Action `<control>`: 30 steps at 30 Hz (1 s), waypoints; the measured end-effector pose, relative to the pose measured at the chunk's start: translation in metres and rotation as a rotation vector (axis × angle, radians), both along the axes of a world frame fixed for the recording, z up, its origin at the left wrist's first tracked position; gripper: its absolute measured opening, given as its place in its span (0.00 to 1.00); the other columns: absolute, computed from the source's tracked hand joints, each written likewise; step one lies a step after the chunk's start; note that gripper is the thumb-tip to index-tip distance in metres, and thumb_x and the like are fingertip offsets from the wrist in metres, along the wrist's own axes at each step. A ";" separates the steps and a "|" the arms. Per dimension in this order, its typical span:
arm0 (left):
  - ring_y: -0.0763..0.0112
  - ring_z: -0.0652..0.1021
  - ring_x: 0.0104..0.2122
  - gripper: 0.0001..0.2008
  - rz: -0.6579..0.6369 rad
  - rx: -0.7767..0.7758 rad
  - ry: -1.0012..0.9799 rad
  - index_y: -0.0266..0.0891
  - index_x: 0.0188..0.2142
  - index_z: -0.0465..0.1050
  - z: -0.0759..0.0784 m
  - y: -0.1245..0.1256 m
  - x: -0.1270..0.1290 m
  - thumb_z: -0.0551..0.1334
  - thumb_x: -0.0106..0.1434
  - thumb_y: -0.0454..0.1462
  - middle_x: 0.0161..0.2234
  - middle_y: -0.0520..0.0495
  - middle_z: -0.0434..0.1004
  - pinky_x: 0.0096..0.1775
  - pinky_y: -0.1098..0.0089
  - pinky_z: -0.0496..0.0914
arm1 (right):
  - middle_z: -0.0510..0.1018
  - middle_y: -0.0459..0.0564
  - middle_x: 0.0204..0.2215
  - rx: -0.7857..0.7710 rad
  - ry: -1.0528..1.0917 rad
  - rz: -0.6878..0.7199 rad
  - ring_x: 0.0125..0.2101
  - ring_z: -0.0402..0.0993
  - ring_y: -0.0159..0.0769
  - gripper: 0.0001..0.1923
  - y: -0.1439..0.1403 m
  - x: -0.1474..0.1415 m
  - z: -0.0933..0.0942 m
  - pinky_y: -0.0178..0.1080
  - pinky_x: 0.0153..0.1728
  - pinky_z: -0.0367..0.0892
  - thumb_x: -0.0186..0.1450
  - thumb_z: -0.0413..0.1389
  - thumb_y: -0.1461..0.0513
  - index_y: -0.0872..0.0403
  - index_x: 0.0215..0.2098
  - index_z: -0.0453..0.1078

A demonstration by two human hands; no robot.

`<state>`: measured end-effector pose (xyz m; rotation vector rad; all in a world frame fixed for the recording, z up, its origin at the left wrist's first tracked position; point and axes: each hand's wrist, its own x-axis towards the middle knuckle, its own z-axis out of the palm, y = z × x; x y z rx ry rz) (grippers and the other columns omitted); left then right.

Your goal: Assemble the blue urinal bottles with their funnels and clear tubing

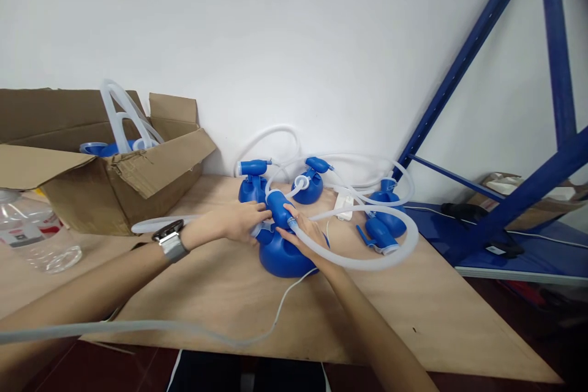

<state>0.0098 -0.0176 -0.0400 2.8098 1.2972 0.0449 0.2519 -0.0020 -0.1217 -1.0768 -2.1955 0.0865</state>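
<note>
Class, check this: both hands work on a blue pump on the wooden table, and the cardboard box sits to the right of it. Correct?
Not quite. The head view shows the cardboard box to the left of the blue pump; the left hand and right hand do work on it, on the wooden table.

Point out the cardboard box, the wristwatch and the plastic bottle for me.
cardboard box (138,180): head view, on its front flap.
wristwatch (171,239): head view, on the band at the left wrist.
plastic bottle (34,236): head view, on its clear side.
</note>
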 end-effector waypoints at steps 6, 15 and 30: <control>0.59 0.79 0.34 0.09 0.122 0.086 -0.219 0.39 0.33 0.71 -0.028 -0.005 0.030 0.60 0.69 0.40 0.36 0.41 0.78 0.40 0.62 0.71 | 0.76 0.58 0.61 -0.034 0.000 -0.002 0.52 0.80 0.55 0.36 0.001 0.000 -0.003 0.53 0.51 0.77 0.69 0.60 0.52 0.48 0.72 0.57; 0.58 0.78 0.39 0.07 0.225 0.146 -0.457 0.41 0.35 0.65 -0.057 -0.025 0.042 0.52 0.70 0.32 0.35 0.45 0.77 0.61 0.43 0.61 | 0.75 0.57 0.62 -0.035 0.030 0.012 0.53 0.80 0.55 0.35 0.007 0.003 -0.008 0.53 0.51 0.76 0.70 0.59 0.53 0.47 0.72 0.56; 0.72 0.64 0.24 0.23 0.387 0.057 -1.542 0.43 0.28 0.58 -0.046 -0.037 0.038 0.55 0.70 0.56 0.23 0.55 0.59 0.29 0.71 0.63 | 0.78 0.57 0.59 -0.053 0.043 -0.022 0.55 0.78 0.54 0.32 -0.003 0.001 0.000 0.54 0.55 0.75 0.72 0.58 0.51 0.48 0.70 0.59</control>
